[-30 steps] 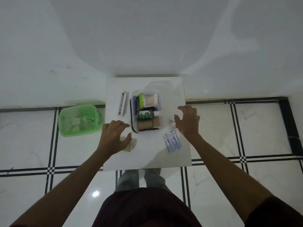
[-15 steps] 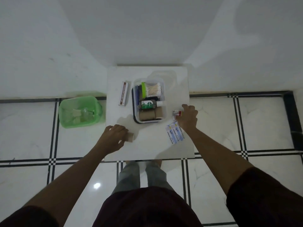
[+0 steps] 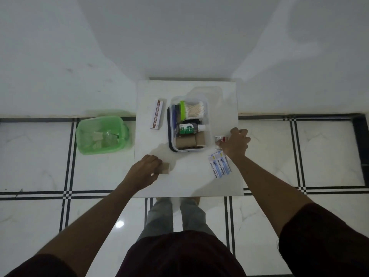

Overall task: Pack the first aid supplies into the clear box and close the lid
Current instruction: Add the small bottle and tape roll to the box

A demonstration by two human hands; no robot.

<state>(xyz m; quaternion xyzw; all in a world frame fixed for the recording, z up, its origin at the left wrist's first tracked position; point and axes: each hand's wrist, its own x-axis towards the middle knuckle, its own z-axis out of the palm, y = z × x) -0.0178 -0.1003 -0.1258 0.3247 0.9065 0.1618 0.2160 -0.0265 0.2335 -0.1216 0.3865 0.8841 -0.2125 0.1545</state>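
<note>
The clear box (image 3: 207,134) stands open on the white table (image 3: 189,182), holding cotton swabs (image 3: 194,112), a green-labelled bottle (image 3: 187,128) and tan bandage rolls (image 3: 189,141). Its clear lid (image 3: 217,92) lies behind it. My left hand (image 3: 144,169) grips a tan bandage roll (image 3: 165,168) at the table's front left. My right hand (image 3: 235,142) closes on a small white and red item (image 3: 219,139) right of the box. Antiseptic bandage packets (image 3: 218,166) lie below that hand. An ointment carton (image 3: 156,113) lies left of the box.
A green plastic bin (image 3: 101,134) with scraps inside sits on the tiled floor left of the table. A white wall rises behind the table. My legs show under the table's near edge.
My left hand closed on the tan roll at the front left. My right hand closed over the small item beside the box. The view pulled back a little.
</note>
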